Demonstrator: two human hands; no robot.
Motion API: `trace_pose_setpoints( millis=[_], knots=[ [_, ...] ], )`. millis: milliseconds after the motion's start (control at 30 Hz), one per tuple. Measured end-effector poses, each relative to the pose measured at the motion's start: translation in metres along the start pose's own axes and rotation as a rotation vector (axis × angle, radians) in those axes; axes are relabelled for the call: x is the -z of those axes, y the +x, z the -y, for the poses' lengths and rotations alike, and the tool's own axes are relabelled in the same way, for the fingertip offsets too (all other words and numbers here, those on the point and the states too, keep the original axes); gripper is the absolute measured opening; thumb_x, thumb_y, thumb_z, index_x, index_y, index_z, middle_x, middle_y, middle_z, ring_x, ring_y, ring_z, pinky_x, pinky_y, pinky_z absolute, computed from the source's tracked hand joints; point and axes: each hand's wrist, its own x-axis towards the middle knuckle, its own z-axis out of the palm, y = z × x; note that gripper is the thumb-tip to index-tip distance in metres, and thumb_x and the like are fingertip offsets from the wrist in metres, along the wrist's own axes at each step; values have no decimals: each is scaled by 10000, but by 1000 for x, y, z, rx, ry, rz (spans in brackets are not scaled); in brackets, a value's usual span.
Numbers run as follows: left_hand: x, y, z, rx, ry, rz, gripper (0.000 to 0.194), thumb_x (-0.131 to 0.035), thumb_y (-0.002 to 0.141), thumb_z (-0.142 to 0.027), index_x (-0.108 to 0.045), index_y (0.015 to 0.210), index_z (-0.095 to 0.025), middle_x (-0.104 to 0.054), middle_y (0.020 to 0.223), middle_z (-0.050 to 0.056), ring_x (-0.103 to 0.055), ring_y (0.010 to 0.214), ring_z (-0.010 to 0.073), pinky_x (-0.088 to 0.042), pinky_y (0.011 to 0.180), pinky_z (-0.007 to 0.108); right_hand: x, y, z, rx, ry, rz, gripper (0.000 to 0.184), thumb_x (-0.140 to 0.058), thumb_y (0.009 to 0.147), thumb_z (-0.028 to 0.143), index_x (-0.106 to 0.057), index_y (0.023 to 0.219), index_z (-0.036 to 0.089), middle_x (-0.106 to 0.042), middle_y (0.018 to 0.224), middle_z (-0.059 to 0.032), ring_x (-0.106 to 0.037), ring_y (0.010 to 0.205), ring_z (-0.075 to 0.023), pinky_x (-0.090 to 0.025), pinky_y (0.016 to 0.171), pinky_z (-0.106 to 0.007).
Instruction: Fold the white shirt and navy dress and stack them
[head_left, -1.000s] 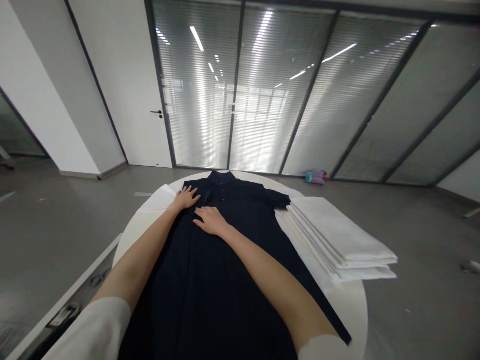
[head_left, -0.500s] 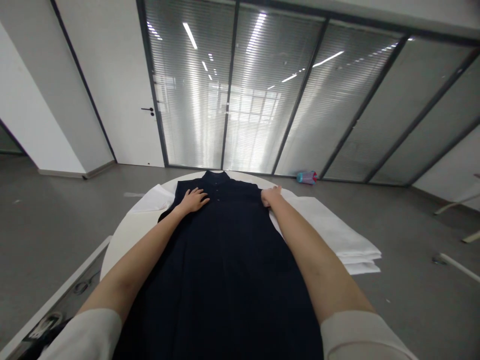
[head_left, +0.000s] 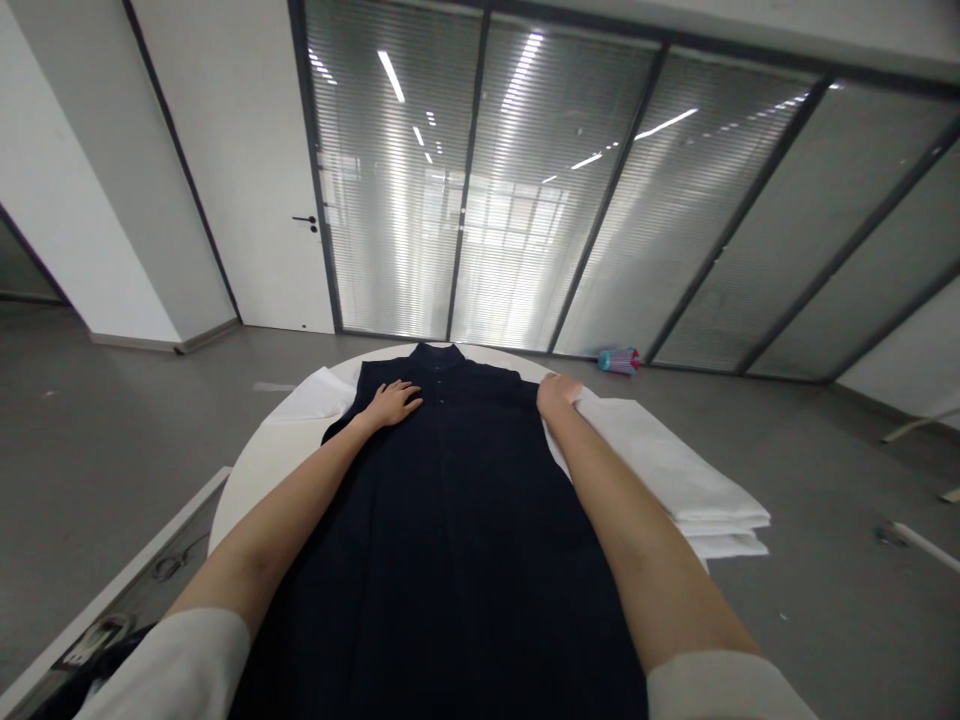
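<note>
Since a second ago your right hand has left the chest and gone to the garment's right shoulder edge; the right sleeve no longer sticks out there. The dark shirt dress lies flat, front up, along the round table from near edge to far edge, collar farthest, buttons up the middle. Your left hand lies open, palm down on the left chest, probably pinning the cloth. Right hand's fingers curl at the shoulder edge; can't tell if they grip. White folded sheets sit at the table's right edge.

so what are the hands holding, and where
Left hand lies flat on the dark shirt near the collar; right hand is at its shoulder edge, grip unclear.
</note>
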Motion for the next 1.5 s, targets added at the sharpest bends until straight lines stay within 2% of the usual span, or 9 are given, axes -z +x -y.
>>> trace_pose_setpoints(
  millis=[233, 367, 500, 700, 900, 1100, 1233, 1333, 1500],
  knots=[
    [-1, 1, 1, -2, -5, -7, 525, -376, 1000, -515, -507, 1442, -265, -443, 1541, 100, -334, 1458, 320, -218, 1178, 578, -9, -14, 11, -15, 216, 46, 441, -488, 944, 367, -682, 1206, 69, -653, 1140, -267, -651, 1057, -318, -507, 846, -411],
    [-2, 1, 1, 2, -3, -17, 519, -385, 998, -508, -513, 1438, -262, -450, 1536, 99, -351, 1449, 319, -225, 1178, 577, -19, -39, 19, -21, 267, -104, 453, -481, 954, 362, -617, 1268, 64, -556, 1281, -276, -564, 1176, -373, -468, 913, -474],
    [-2, 1, 2, 4, -13, -21, 516, -401, 994, -493, -516, 1435, -251, -457, 1531, 104, -349, 1450, 320, -221, 1180, 579, -37, -59, 24, 224, 353, -334, 307, -461, 963, 224, -597, 1229, 155, -568, 1272, -177, -550, 1169, -301, -426, 958, -406],
    [-2, 0, 1, 12, -60, -22, 500, -430, 983, -475, -529, 1421, -256, -454, 1535, 95, -340, 1456, 316, -209, 1187, 574, -55, -62, 25, 408, 434, -213, 489, -531, 901, 158, -451, 1383, 175, -649, 1120, -94, -595, 1045, -228, -404, 928, -335],
    [6, -6, -3, 37, -207, -65, 433, -542, 930, -413, -608, 1330, -261, -493, 1504, 80, -329, 1456, 332, -170, 1197, 588, -56, -66, 26, 539, 274, -273, 251, -562, 916, 249, -646, 1152, 223, -612, 1149, -106, -531, 1114, -277, -355, 949, -390],
    [13, 16, -46, 114, -549, -95, 420, -585, 926, -434, -636, 1278, -209, -651, 1274, 129, -570, 1253, 298, -425, 1099, 446, -58, -68, 29, 490, 475, -329, 234, -417, 990, 262, -595, 1109, 170, -617, 1113, -110, -552, 1063, -241, -376, 932, -331],
    [-3, 51, -95, 224, -845, 4, 636, -480, 969, -571, -417, 1478, -196, -723, 906, 98, -725, 776, 189, -597, 745, 320, -61, -68, 28, 536, 570, -333, 224, -396, 973, 237, -579, 1085, 171, -621, 1089, -106, -560, 1043, -228, -388, 943, -315],
    [-18, 71, -122, 302, -993, -8, 680, -517, 966, -549, -292, 1535, -252, -710, 932, 72, -704, 683, 142, -595, 661, 279, -60, -69, 27, 535, 560, -332, 191, -437, 936, 231, -592, 1036, 181, -627, 1034, -88, -568, 1012, -226, -402, 919, -313],
    [-34, 79, -136, 348, -1042, -80, 385, -643, 939, -336, -583, 1280, -167, -690, 1004, 73, -675, 730, 122, -591, 656, 258, -52, -76, 26, 480, 443, -300, 298, -429, 984, 372, -659, 901, 202, -656, 971, -82, -583, 971, -244, -402, 892, -349]
  ],
)
